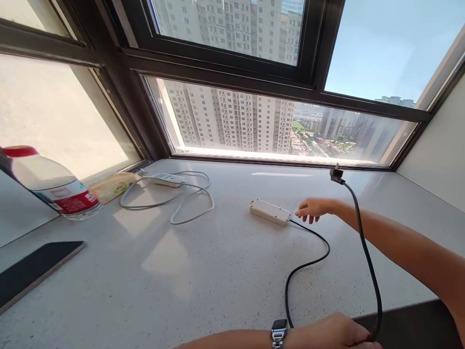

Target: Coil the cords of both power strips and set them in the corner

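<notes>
Cord in left fingers, plug upright

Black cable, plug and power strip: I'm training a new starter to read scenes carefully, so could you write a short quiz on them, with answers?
1. Multiple choice: What does the left hand grip?
A) the bottle
B) the black cable
C) the white cable

2. True or false: The black plug is pushed into the white power strip.

3. Short answer: Which end of the strip is the right hand nearest?

Key:
1. B.
2. False; the plug is in the air, away from the strip, with its prongs showing.
3. The end where its black cord comes out.
</notes>
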The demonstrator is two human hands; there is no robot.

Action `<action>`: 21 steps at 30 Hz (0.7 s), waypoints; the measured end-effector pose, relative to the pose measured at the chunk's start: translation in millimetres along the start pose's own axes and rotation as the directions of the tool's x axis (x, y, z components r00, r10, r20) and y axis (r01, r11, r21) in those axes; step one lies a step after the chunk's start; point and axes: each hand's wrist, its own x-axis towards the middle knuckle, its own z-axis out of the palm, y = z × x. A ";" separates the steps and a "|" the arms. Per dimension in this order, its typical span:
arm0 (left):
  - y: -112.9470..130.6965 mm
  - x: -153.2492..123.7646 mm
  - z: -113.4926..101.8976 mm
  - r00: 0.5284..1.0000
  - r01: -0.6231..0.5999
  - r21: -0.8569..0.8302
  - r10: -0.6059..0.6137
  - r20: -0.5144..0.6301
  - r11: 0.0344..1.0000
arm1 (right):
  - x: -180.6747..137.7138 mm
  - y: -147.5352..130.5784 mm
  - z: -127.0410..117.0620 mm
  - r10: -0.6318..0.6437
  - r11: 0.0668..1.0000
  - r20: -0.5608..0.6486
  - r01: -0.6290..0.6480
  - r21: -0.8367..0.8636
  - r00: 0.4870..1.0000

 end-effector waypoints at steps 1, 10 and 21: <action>5.3 0.9 -3.5 0.997 0.023 -0.074 -0.029 -0.075 0.997 | 4.7 -3.6 5.1 -0.027 0.993 0.027 0.023 0.119 0.999; -24.2 -5.6 -31.4 0.913 0.081 -0.435 -0.242 -0.328 0.897 | -2.0 14.8 51.0 0.152 0.086 -0.281 0.271 0.959 0.948; -4.1 -53.7 -135.8 0.759 -0.450 -0.511 0.011 -0.651 0.732 | -18.8 -20.2 99.6 -0.334 0.711 -0.550 0.588 0.386 0.765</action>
